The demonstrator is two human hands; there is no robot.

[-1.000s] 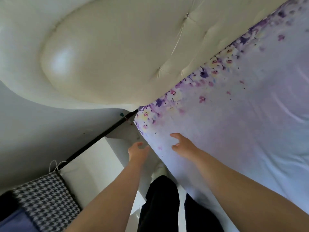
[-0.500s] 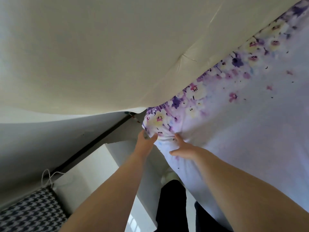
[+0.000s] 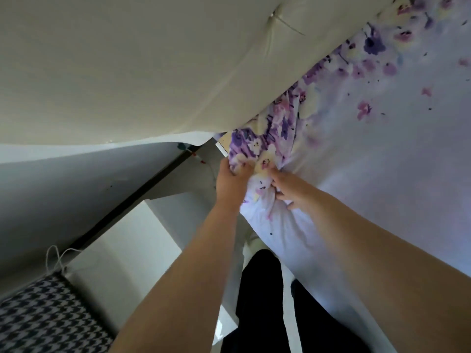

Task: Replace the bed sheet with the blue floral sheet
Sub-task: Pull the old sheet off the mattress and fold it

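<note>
A pale sheet printed with purple and yellow flowers (image 3: pixel 369 161) covers the bed on the right. Its corner (image 3: pixel 257 146) is bunched up and lifted at the head of the bed, baring a bit of the mattress corner (image 3: pixel 224 143). My left hand (image 3: pixel 230 182) grips the bunched corner from the left side. My right hand (image 3: pixel 288 187) pinches the same bunch of cloth from the right, fingers curled into the folds. The two hands almost touch.
A cream tufted headboard (image 3: pixel 153 59) fills the top. A white bedside cabinet (image 3: pixel 127 250) stands at the left by the grey wall, with a houndstooth cloth (image 3: pixel 46 319) at the bottom left. My black trouser legs (image 3: pixel 262 301) stand between cabinet and bed.
Both hands went from hovering open over the sheet corner to gripping it. The corner has been pulled up into a bunch, and the view has moved closer to the headboard.
</note>
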